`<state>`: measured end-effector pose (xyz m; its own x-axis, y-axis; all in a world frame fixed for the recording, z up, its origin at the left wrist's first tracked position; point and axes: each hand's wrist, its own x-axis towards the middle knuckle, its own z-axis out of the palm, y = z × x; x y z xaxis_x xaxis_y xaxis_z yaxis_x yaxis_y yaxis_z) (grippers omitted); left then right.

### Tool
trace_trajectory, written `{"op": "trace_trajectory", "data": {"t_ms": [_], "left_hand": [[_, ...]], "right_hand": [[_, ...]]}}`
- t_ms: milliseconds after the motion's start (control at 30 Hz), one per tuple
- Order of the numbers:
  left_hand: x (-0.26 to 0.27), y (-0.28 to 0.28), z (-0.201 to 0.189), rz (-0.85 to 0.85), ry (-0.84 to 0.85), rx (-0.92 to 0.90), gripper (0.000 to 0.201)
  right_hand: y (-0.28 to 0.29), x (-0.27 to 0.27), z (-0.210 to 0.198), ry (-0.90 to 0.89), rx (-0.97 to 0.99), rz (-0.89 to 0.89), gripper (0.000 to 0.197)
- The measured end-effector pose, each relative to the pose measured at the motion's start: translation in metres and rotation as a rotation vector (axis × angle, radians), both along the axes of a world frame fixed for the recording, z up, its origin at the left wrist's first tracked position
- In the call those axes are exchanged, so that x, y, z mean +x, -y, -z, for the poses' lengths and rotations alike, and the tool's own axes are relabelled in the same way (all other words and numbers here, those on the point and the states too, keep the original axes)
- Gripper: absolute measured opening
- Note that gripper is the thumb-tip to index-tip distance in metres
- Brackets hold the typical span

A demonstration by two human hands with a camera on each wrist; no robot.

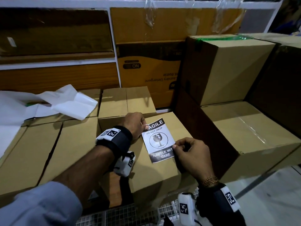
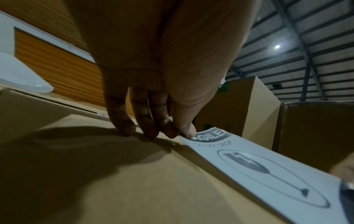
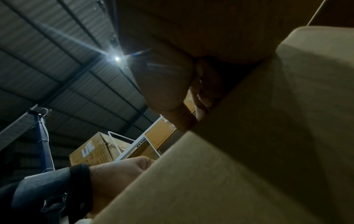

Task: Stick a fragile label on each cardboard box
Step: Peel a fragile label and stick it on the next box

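Observation:
A black-and-white fragile label (image 1: 158,140) lies over the top of a plain cardboard box (image 1: 146,170) in the middle of the head view. My left hand (image 1: 134,123) pinches the label's far left corner between thumb and fingers. In the left wrist view the left hand (image 2: 184,131) holds that corner just above the box top (image 2: 114,181), and the label (image 2: 258,163) slopes toward the lens. My right hand (image 1: 189,152) pinches the label's near right edge. The right wrist view shows only the right hand (image 3: 172,91) in shadow against the box (image 3: 249,151).
More plain boxes (image 1: 48,144) sit to the left, with crumpled white backing paper (image 1: 65,101) on them. Bigger boxes (image 1: 244,141) are stacked at the right. A white shelf with large cartons (image 1: 154,46) stands behind. Wire mesh (image 1: 122,216) shows below.

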<state>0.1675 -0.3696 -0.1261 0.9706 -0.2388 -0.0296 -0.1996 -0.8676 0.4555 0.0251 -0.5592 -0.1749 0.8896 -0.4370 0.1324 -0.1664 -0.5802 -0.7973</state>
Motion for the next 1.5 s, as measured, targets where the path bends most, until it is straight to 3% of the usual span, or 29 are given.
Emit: {"op": "trace_trajectory", "data": {"t_ms": [1033, 1300, 1500], "left_hand": [[-0.004, 0.007, -0.004, 0.015, -0.018, 0.065, 0.012], [0.003, 0.015, -0.006, 0.045, -0.004, 0.047, 0.018], [0.008, 0.027, -0.009, 0.063, -0.013, 0.054, 0.016]], "right_hand": [[-0.003, 0.000, -0.001, -0.007, -0.085, -0.004, 0.009], [0.013, 0.001, -0.008, -0.017, 0.198, -0.015, 0.010], [0.019, -0.003, -0.012, 0.015, -0.010, 0.075, 0.013]]}}
